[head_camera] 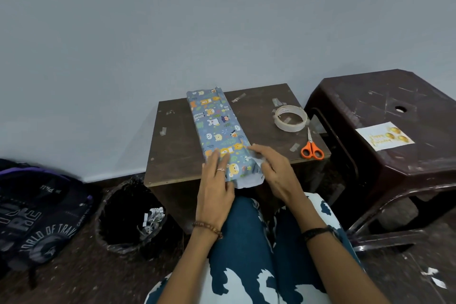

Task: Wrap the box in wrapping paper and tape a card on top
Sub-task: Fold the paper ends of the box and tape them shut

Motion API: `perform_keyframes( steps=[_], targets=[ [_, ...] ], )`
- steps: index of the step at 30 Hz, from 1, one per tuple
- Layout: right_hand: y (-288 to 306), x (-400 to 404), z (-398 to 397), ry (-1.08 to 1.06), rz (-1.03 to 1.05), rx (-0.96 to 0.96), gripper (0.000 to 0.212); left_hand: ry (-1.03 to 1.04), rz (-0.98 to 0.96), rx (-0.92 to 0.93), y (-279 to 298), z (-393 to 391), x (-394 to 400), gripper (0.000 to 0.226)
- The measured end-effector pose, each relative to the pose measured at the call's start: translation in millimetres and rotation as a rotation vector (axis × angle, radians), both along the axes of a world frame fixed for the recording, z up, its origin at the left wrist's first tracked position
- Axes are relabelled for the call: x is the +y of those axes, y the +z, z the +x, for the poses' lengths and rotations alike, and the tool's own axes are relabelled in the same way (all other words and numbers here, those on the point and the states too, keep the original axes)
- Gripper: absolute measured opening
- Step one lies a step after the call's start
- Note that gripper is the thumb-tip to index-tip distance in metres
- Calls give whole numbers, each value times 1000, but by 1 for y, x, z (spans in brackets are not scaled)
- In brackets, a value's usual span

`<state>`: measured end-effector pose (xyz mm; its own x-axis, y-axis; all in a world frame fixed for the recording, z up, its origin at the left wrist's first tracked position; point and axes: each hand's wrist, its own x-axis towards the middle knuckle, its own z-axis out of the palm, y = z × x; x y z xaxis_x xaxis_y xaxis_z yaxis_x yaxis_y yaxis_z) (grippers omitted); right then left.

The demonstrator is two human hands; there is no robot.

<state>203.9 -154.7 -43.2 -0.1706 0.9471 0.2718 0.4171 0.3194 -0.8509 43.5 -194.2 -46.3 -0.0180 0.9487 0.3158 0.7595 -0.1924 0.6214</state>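
Already clad in blue animal-print paper, the box (217,128) lies under flat left-hand fingers (214,158) and right-hand fingers (256,149).

The box itself is lying hidden inside the wrapping paper (217,128), so none of its surface is showing. The left hand (216,185) is covering the near left part of the paper, and the right hand (274,170) is hiding the paper's near right edge. The gold lettering on the card (385,139) is reading too small and blurred to make out. The backpack (37,215) is running off the left edge, and the plastic stool (399,116) is running off the right.
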Motion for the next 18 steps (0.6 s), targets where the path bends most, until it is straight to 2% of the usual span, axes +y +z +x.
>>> perform_keyframes(
  steps=[3,5,7,10,12,16,18],
  targets=[
    [9,24,1,-194,-20,99,43,-50,-14,64,2,4,7,56],
    [15,44,3,-317,18,71,35,-36,-11,34,2,7,9,55],
    [17,68,9,-417,52,-135,32,-12,-11,14,0,10,12,52],
    [15,93,16,-458,-81,-510,38,25,21,20,-5,13,12,53],
    [13,97,18,-447,-125,-598,35,44,37,54,-8,14,11,53],
    [9,85,13,-475,-53,-569,35,47,145,231,-12,14,14,46],
    [7,70,12,-474,27,-462,38,43,165,292,-13,14,14,48]
  ],
)
